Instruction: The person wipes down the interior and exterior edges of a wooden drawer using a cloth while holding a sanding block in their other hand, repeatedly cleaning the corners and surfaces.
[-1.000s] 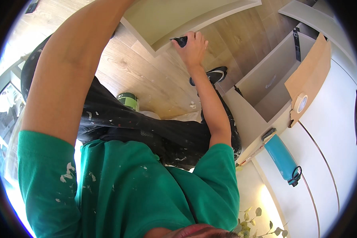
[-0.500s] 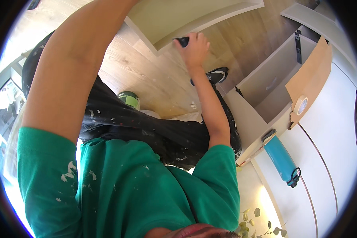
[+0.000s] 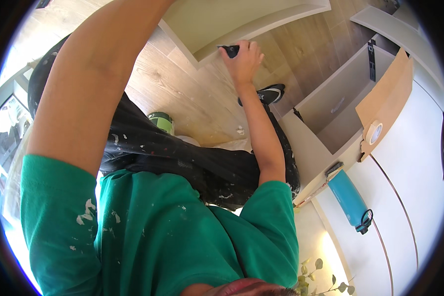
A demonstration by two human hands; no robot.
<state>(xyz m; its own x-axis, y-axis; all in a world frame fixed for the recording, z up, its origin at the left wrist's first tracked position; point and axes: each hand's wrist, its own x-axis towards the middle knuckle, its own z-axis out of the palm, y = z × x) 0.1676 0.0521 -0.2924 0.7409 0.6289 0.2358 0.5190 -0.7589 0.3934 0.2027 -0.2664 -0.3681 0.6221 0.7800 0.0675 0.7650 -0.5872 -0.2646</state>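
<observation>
My right hand (image 3: 244, 63) is closed around a small black hand tool (image 3: 231, 51), whose exact kind I cannot make out. It is at the near rim of a shallow, pale open-boxed piece of furniture (image 3: 301, 16), close to its near corner. My left arm (image 3: 101, 64) reaches up past the upper edge of the picture, so the left hand is out of sight.
At right stands a pale cabinet with an open drawer (image 3: 333, 111); brown cardboard (image 3: 392, 96) and a tape roll (image 3: 373, 132) rest beside it. A blue bottle (image 3: 348, 197) lies on a white surface. A green-labelled tub (image 3: 162, 121) stands on the wooden floor (image 3: 158, 74).
My right hand has shifted very slightly to the right at the rim, and more of the black tool shows. The left arm stays about where it was.
</observation>
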